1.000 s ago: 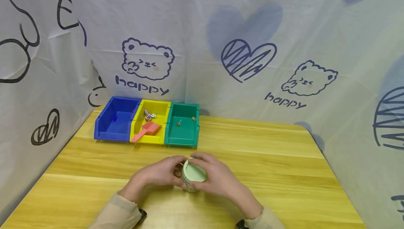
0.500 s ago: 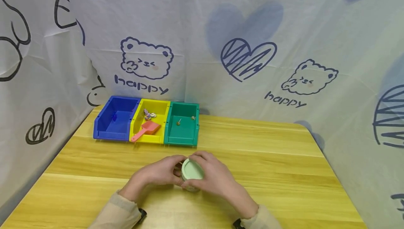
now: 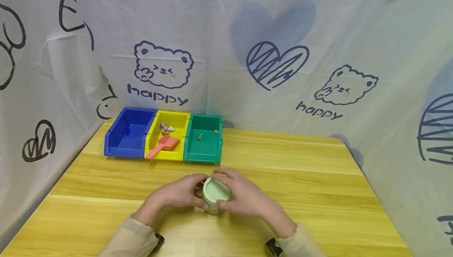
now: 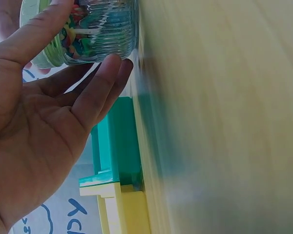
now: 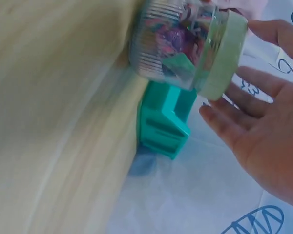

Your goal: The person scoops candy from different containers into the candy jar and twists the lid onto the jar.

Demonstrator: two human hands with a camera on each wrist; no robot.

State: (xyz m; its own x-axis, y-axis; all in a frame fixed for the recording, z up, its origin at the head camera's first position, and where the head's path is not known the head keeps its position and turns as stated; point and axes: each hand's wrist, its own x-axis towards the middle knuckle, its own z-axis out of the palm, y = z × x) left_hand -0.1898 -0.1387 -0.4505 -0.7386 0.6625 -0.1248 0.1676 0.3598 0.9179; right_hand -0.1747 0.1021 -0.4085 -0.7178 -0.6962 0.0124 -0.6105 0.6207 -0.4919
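Observation:
A ribbed clear jar (image 4: 105, 31) with small colourful pieces inside stands upright on the table. Its pale green lid (image 3: 216, 190) is on top. From the left, my left hand (image 3: 180, 192) holds the jar, its thumb on the near side and fingers curling round behind. Over on the other side, my right hand (image 3: 244, 194) holds the lid by its edge, between thumb and fingers. In the right wrist view, the thumb and fingertips meet opposite edges of the lid (image 5: 225, 56).
Behind the hands, a blue bin (image 3: 129, 139), a yellow bin (image 3: 164, 154) and a green bin (image 3: 205, 156) stand joined in a row. A pink scoop (image 3: 166, 143) and wrapped pieces lie in the yellow one. Printed white cloth (image 3: 219, 91) borders the wooden table (image 3: 301, 170).
My right hand has turned on the lid and then shifted back, its thumb now farther round to the right. The left hand and the jar have stayed about where they were.

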